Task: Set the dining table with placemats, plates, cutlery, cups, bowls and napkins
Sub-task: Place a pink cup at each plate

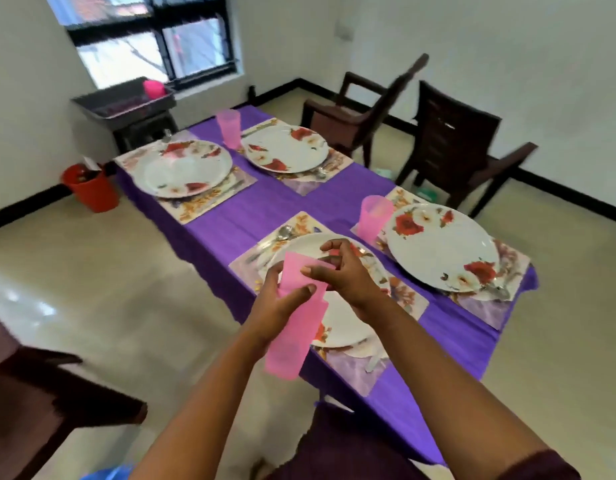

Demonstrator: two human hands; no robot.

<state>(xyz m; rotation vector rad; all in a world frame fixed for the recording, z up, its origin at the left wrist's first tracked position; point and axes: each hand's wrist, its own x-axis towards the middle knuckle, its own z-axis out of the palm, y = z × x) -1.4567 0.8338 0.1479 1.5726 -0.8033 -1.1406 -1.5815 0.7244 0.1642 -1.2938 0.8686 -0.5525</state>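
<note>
Your left hand (282,306) was wrapped around a stack of pink cups (294,327) held in the lower centre of the frame, above the nearest plate (337,327), while your right hand (337,271) pinched the rim of the top cup with thumb and fingers. The purple table (265,216) ran from centre toward the upper left, carrying four floral plates on placemats. One pink cup (374,218) stood right of centre beside the right-hand plate (441,244); another (229,128) stood further up, between the two far plates. A spoon (284,233) (somewhat blurred) lay beside the nearest plate. A red bucket (91,187) sat at the left edge.
</note>
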